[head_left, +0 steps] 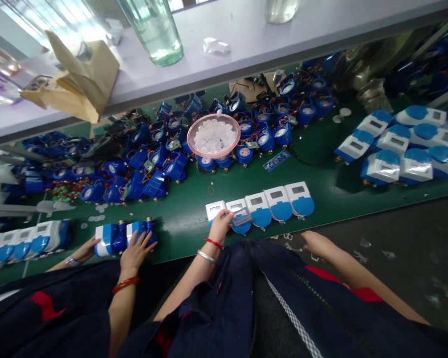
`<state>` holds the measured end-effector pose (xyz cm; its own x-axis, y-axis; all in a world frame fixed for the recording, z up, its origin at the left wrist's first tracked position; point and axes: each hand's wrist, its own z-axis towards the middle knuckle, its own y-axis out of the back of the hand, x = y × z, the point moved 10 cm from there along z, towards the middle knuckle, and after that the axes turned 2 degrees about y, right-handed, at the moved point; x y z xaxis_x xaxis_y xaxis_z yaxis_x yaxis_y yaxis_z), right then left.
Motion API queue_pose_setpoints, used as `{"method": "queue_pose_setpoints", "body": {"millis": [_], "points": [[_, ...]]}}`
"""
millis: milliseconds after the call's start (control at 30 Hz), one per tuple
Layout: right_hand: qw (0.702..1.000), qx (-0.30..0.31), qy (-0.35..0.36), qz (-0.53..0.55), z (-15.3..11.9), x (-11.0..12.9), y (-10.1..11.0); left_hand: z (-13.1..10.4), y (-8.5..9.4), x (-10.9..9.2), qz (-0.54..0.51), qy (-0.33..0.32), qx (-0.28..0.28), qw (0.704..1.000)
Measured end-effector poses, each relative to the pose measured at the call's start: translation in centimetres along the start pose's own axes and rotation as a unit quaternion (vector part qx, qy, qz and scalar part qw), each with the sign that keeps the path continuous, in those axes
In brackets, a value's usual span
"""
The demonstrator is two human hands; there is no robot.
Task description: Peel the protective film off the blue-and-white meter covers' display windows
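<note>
My left hand (220, 227), with a red string and a silver bangle on the wrist, pinches a small clear rectangular cover (242, 217). The cover is over the second of several white-and-blue water meters (259, 209) lined up along the front of the green table. Each meter has a small grey display window. My right hand (318, 244) is just off the table's front edge, to the right of the row. Its fingers are curled together, and whatever they may hold is hidden.
At left, a co-worker's hands (136, 252) touch two blue-and-white meters (106, 239). A pink bowl (192, 144) of clear round pieces stands among blue meter bodies (155, 183). Finished-looking meters (384, 165) are grouped at right. A shelf (239, 47) carrying glass bottles overhangs the table (328, 191).
</note>
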<state>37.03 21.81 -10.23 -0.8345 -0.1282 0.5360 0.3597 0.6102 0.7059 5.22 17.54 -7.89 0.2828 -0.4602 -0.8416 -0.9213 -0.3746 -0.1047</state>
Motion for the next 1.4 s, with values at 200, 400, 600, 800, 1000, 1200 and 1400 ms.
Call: {"method": "queue_pose_setpoints", "body": {"millis": [200, 400, 600, 800, 1000, 1200, 1400], "points": [[0.954, 0.010, 0.073, 0.289, 4.6, 10.4, -0.9, 1.0, -0.4, 0.0, 0.066, 0.005, -0.014, 0.998], [0.921, 0.054, 0.045, 0.383, 8.3, 15.0, -2.7, 1.5, 0.6, -1.2, 0.114, -0.045, -0.023, 0.992], [0.904, 0.048, -0.023, 0.424, 11.6, 12.2, -5.5, 0.2, 2.9, -5.3, 0.481, -0.282, -0.097, 0.825], [0.896, 0.048, -0.008, 0.441, 13.6, 12.2, -7.5, 1.6, 2.1, -3.8, 0.664, -0.316, -0.019, 0.678], [0.902, 0.032, -0.008, 0.430, 14.8, 12.0, -7.7, 2.6, 2.1, -3.1, 0.672, -0.313, -0.003, 0.671], [0.902, 0.035, -0.007, 0.431, 15.5, 12.0, -8.1, 2.8, 2.3, -2.9, 0.664, -0.312, -0.001, 0.680], [0.909, 0.031, -0.001, 0.416, 15.4, 12.4, -7.8, 3.0, 2.3, -2.9, 0.657, -0.309, 0.005, 0.688]]}}
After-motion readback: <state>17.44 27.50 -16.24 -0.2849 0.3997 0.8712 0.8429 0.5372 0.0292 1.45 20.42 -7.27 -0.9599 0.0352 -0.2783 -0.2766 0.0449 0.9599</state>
